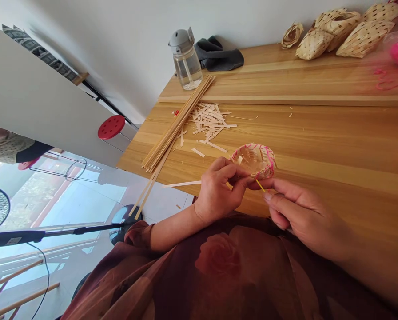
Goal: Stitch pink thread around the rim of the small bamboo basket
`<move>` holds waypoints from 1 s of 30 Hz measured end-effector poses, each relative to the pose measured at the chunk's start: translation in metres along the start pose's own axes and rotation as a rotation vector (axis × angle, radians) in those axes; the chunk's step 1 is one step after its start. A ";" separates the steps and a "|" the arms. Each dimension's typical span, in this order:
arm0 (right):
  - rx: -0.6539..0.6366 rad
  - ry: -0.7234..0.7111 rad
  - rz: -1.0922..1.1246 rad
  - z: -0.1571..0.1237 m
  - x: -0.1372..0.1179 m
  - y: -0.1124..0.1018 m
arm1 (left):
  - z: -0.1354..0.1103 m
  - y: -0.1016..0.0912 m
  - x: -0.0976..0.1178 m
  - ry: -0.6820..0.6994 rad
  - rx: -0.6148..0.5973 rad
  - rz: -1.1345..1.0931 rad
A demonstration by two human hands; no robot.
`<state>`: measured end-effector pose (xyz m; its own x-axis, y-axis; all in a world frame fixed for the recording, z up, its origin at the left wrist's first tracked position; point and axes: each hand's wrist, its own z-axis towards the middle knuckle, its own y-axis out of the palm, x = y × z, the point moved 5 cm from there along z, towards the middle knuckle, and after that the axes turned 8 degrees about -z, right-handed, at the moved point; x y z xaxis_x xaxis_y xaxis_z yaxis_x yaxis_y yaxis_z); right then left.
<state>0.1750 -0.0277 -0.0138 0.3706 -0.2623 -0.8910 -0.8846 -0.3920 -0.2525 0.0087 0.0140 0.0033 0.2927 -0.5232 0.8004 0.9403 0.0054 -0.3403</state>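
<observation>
Small woven basket point(251, 158), pink thread along rim, sat just beyond fingertips of both hands, near edge against grip. Left hand point(221, 189) pinched that near edge between thumb and curled fingers, no visible gap. Right hand point(290, 202) held thin yellow tool point(260, 185) in fingertips, tip at same edge. Cut strips point(210, 120) lay on table point(319, 133), beyond left hand.

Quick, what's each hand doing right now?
Left hand: closed, holding the basket by its near rim.
Right hand: closed, pinching a thin yellow stick.
</observation>
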 end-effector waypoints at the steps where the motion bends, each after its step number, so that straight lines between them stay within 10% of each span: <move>1: -0.004 0.004 0.012 0.000 0.000 0.000 | 0.000 0.001 0.000 -0.012 -0.006 -0.005; 30: -0.030 0.139 0.166 0.012 0.003 0.002 | 0.003 0.008 -0.031 -0.366 -0.072 -0.146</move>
<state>0.1713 -0.0183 -0.0216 0.2575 -0.4440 -0.8582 -0.9289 -0.3584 -0.0933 0.0076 0.0324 -0.0226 0.2121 -0.1755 0.9614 0.9658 -0.1125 -0.2336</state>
